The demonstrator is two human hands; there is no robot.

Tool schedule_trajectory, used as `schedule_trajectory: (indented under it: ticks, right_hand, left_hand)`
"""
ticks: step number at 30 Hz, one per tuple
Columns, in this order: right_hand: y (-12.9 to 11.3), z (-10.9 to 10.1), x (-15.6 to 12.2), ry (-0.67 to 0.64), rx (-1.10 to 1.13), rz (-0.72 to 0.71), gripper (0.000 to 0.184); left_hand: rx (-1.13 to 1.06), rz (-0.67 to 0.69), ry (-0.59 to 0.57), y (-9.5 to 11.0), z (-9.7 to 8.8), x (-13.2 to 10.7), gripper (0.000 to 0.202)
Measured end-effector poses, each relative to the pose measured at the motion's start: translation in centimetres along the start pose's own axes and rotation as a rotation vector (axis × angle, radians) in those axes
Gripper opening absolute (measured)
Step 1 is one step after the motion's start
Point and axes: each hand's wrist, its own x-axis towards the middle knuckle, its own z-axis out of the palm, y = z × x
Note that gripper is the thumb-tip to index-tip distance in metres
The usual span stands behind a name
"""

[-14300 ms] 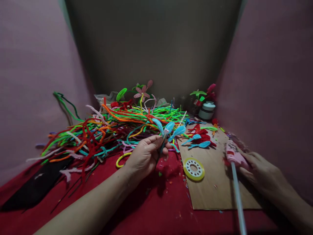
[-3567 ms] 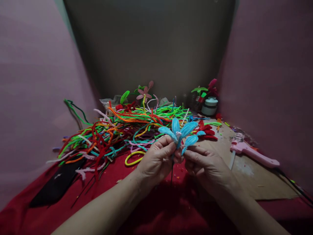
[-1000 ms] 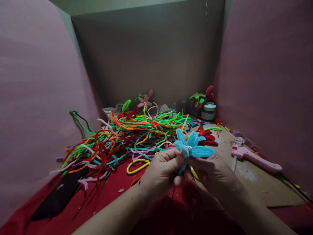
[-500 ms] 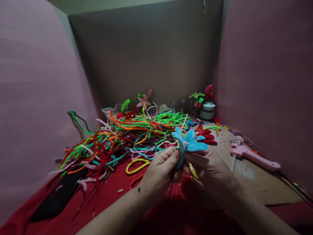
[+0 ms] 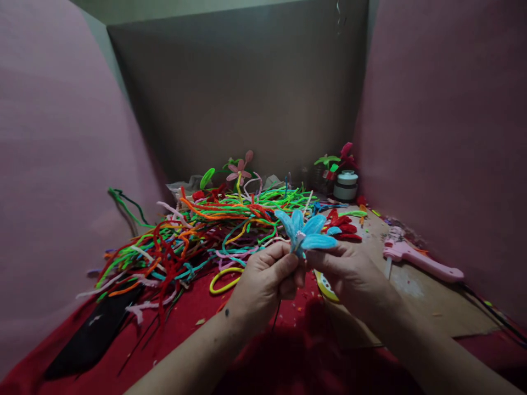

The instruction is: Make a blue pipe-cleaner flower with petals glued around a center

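Note:
A light blue pipe-cleaner flower (image 5: pixel 305 231) with several looped petals is held up between both hands above the red cloth (image 5: pixel 173 340). My left hand (image 5: pixel 263 280) pinches it just under the petals, and a thin dark stem hangs down below that hand. My right hand (image 5: pixel 349 274) is closed on the flower's base from the right, fingertips under the lowest petal. A yellow and white ring (image 5: pixel 325 285) lies on the cardboard sheet (image 5: pixel 428 302) partly hidden behind my right hand.
A large heap of coloured pipe cleaners (image 5: pixel 206 225) covers the middle and left. A pink glue gun (image 5: pixel 415 260) lies on the cardboard at right. Red petals (image 5: pixel 343 226), a small white jar (image 5: pixel 346 185) and finished flowers (image 5: pixel 239 167) sit at the back. Pink walls close both sides.
Both hands and the blue flower have shifted slightly left and up in view. The petals now point more upward. The glue gun, put down earlier, has stayed on the cardboard.

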Motion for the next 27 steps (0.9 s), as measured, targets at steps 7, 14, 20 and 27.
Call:
schedule_trajectory:
  ticks: [7,14,20,27]
  right_hand:
    - [-3.4,-6.7,4.7,0.305,-0.819,-0.107,0.02]
    - [-1.4,-9.2,7.5,-0.035,-1.636,-0.239,0.02]
    - [-1.8,-9.0,7.0,-0.116,-1.63,-0.593,0.017]
    - [-3.1,-5.6,3.6,-0.291,-1.318,-0.834,0.017]
  left_hand:
    - [-0.179,0.063,0.157,1.1,-0.4,0.5,0.019]
    - [-0.192,0.033,0.134,0.3,-1.0,1.0,0.02]
    - [-0.205,0.029,0.204,-0.4,-1.6,1.6,0.022]
    - [-0.229,-0.018,0.16,-0.7,-1.1,1.5,0.023]
